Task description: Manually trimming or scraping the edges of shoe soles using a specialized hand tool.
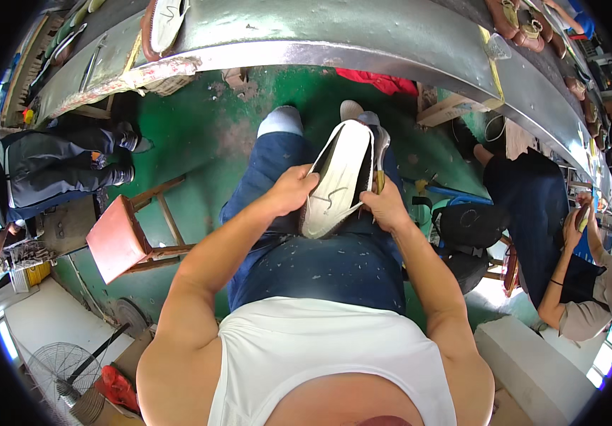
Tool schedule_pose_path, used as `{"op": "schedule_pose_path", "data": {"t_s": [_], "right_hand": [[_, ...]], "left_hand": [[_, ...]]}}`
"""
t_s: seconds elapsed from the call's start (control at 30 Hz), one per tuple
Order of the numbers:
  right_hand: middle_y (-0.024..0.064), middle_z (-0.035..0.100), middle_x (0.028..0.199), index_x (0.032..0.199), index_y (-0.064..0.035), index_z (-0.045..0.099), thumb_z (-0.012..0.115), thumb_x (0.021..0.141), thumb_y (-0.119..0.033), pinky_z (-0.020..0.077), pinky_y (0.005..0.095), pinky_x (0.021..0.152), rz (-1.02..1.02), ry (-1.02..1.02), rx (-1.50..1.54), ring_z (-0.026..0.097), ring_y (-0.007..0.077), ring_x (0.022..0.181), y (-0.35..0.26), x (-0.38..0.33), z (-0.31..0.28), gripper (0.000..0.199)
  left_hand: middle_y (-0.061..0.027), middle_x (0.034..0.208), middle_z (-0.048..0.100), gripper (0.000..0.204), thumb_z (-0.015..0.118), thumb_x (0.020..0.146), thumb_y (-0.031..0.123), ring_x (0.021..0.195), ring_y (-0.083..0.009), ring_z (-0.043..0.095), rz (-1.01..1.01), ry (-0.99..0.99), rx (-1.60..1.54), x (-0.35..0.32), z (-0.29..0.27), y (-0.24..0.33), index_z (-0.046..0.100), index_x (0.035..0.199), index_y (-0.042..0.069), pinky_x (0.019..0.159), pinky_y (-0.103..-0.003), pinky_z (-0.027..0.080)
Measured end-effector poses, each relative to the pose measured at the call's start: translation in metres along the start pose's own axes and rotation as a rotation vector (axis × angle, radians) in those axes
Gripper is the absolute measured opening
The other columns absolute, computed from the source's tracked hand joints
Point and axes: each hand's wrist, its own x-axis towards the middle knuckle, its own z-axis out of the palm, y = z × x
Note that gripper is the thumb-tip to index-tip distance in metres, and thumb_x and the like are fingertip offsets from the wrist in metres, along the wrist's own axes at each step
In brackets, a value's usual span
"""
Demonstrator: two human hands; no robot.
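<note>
A shoe upper (341, 163) with a white inner face and a loose dark thread lies over my lap, its narrow end pointing away from me. My left hand (295, 188) pinches its left edge. On the other side my right hand (385, 202) grips the right edge, with the fingers also around the handle of a hand tool (382, 138). That tool has a curved shiny metal head and stands along the shoe's right side; its exact kind is unclear. My fingertips are partly hidden behind the shoe.
A metal-topped bench (270, 35) curves across the far side, bearing a brown-and-white shoe (166, 27) and several brown shoes (529, 32). A red-seated stool (117, 238) stands left. People sit or stand at both sides. A fan (64, 369) is at lower left.
</note>
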Motion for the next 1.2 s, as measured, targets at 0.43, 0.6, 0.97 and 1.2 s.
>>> {"op": "schedule_pose_path", "data": {"t_s": [0.43, 0.6, 0.97, 1.2], "right_hand": [[0.0169, 0.065, 0.109, 0.126, 0.0002, 0.046, 0.057, 0.103, -0.023, 0.0553, 0.0303, 0.061, 0.181, 0.181, 0.233, 0.066, 0.0194, 0.08, -0.003, -0.03, -0.036, 0.035], [0.0135, 0.064, 0.114, 0.131, 0.0005, 0.046, 0.054, 0.103, -0.017, 0.0542, 0.0287, 0.066, 0.107, 0.115, 0.172, 0.064, 0.0166, 0.082, 0.005, -0.051, -0.055, 0.034], [0.0134, 0.067, 0.092, 0.129, -0.0005, 0.056, 0.058, 0.096, -0.015, 0.0515, 0.0331, 0.076, -0.024, -0.159, -0.621, 0.065, 0.02, 0.081, -0.043, -0.078, -0.053, 0.036], [0.0288, 0.067, 0.1, 0.13, 0.0092, 0.052, 0.061, 0.092, -0.014, 0.0506, 0.0485, 0.09, -0.469, -0.152, -1.053, 0.064, 0.0462, 0.099, -0.056, -0.046, -0.049, 0.046]], "left_hand": [[-0.021, 0.13, 0.061, 0.086, 0.078, 0.072, 0.005, 0.116, -0.0366, 0.063, 0.616, 0.069, 0.973, -0.057, -0.005, 0.125, 0.038, 0.149, 0.005, 0.098, -0.04, 0.052], [-0.0126, 0.118, 0.067, 0.084, 0.082, 0.065, -0.001, 0.103, -0.0289, 0.068, 0.819, -0.143, 0.772, -0.046, 0.009, 0.208, 0.046, 0.141, 0.008, 0.087, -0.036, 0.055], [-0.0096, 0.117, 0.07, 0.052, 0.039, 0.108, 0.047, 0.103, -0.0203, 0.066, -0.236, 0.05, -0.423, 0.063, 0.022, 0.004, 0.063, 0.131, 0.007, 0.095, -0.036, 0.051], [-0.0102, 0.136, 0.059, 0.053, 0.03, 0.111, 0.042, 0.119, -0.0176, 0.057, -0.042, 0.051, -0.27, 0.053, 0.035, -0.014, 0.046, 0.148, 0.007, 0.105, -0.033, 0.045]]}}
